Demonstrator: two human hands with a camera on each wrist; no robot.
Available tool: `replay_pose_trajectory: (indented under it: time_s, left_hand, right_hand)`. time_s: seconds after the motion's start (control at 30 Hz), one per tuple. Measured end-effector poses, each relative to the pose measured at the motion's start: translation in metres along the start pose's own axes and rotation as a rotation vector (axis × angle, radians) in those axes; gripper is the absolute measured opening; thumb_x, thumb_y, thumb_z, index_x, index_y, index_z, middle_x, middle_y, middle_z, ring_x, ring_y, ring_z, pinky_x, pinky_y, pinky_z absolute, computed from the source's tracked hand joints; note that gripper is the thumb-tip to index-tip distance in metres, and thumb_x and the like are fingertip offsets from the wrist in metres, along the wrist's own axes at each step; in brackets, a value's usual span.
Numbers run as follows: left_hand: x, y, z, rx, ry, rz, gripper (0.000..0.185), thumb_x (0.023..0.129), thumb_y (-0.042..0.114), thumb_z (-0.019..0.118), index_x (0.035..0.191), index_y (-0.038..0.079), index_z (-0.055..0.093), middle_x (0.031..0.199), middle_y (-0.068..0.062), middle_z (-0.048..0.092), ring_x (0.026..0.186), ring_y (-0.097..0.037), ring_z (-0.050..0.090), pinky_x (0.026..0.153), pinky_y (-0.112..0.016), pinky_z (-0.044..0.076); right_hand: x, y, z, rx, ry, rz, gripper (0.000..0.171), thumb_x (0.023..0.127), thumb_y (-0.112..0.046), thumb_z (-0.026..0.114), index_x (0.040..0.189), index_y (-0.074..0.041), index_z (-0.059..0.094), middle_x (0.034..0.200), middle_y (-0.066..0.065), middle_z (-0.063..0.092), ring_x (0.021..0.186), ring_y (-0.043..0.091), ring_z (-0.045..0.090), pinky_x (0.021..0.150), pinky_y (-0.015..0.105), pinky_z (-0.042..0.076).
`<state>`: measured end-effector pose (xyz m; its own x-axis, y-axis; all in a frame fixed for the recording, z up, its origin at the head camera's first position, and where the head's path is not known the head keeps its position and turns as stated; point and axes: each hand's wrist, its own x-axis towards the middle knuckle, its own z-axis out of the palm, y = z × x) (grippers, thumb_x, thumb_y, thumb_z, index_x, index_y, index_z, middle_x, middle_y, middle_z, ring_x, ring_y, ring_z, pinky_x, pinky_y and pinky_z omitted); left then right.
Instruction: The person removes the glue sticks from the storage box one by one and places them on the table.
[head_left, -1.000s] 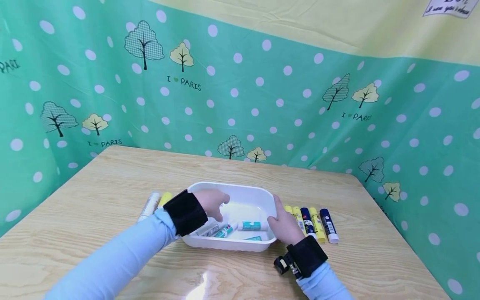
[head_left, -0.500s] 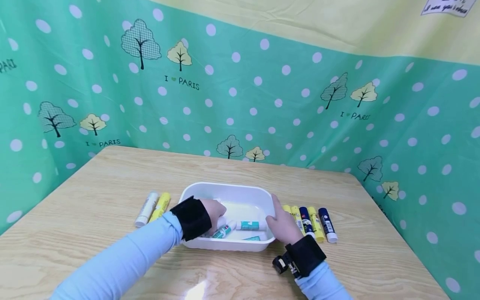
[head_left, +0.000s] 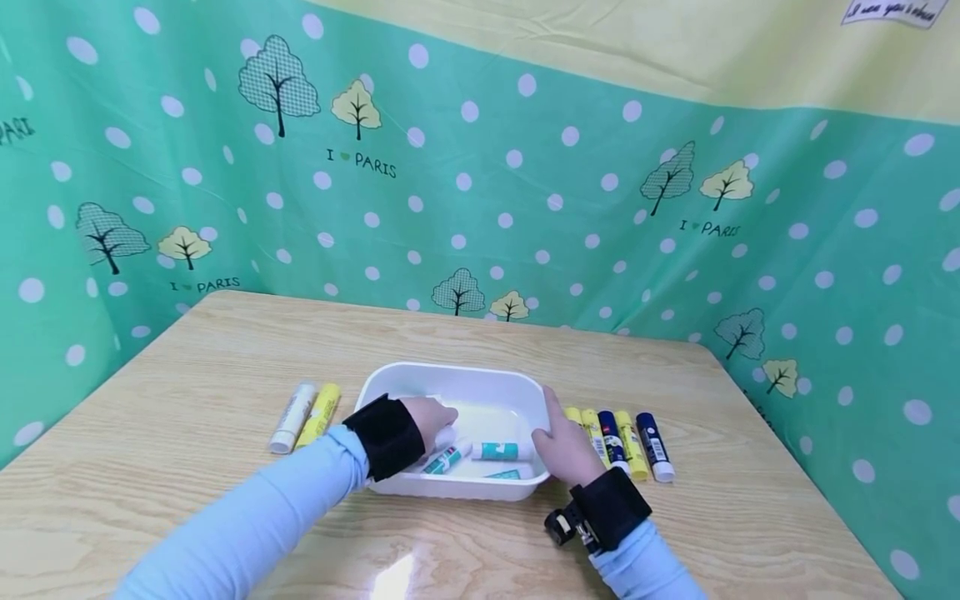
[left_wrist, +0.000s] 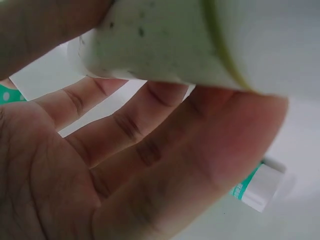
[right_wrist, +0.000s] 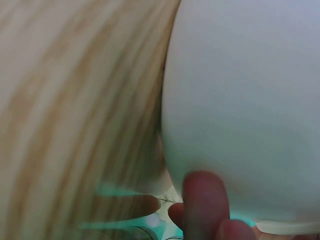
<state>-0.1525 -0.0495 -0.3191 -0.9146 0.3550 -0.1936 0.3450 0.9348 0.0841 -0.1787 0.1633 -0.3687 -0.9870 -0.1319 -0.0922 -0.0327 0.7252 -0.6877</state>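
My left hand [head_left: 429, 423] reaches inside the white plastic basin [head_left: 487, 382]. In the left wrist view its thumb and curled fingers hold a white glue stick [left_wrist: 150, 40] with small dark marks and a yellow-green band. On the basin floor lie several white-and-green glue sticks, including one turned sideways [head_left: 497, 451] and a slanted one [head_left: 444, 460]. My right hand [head_left: 567, 450] grips the basin's right rim, fingers outside and thumb at the wall. The right wrist view shows the basin's smooth wall [right_wrist: 240, 100] close up beside those fingers.
Left of the basin, a white glue stick [head_left: 292, 418] and a yellow glue stick [head_left: 319, 415] lie side by side on the wooden table [head_left: 187, 375]. To the right is a row of yellow and dark-blue glue sticks [head_left: 632, 446]. A patterned curtain [head_left: 480, 208] hangs behind.
My left hand has lowered into the basin, its fingers going from spread to curled around a white glue stick. The right hand stays on the rim.
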Motion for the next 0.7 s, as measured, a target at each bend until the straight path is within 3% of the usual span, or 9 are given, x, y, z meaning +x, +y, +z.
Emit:
replay_pose_trajectory:
  time_s: [0.33,0.7]
  left_hand:
    - [0.0060,0.0007,0.0043,-0.005,-0.001,-0.016,0.047,0.073,0.001,0.055,0.117,0.016,0.050,0.102,-0.003,0.060,0.077,-0.013,0.049,0.082,-0.033,0.042]
    - [0.0055,-0.0013,0.0060,-0.011,0.039,0.005,0.039,0.073,0.001,0.056,0.110,0.015,0.053,0.091,-0.003,0.061,0.070,-0.014,0.048,0.075,-0.031,0.043]
  right_hand:
    - [0.0005,0.0013,-0.0001,0.000,0.001,0.006,0.064,0.085,-0.013,0.038,0.139,-0.018,0.003,0.124,0.024,0.042,0.045,0.017,0.044,0.042,0.026,0.039]
    - [-0.0003,-0.0004,0.0000,0.005,0.000,0.010,0.064,0.086,-0.012,0.038,0.139,-0.019,0.002,0.127,0.024,0.039,0.046,0.018,0.044,0.043,0.024,0.038]
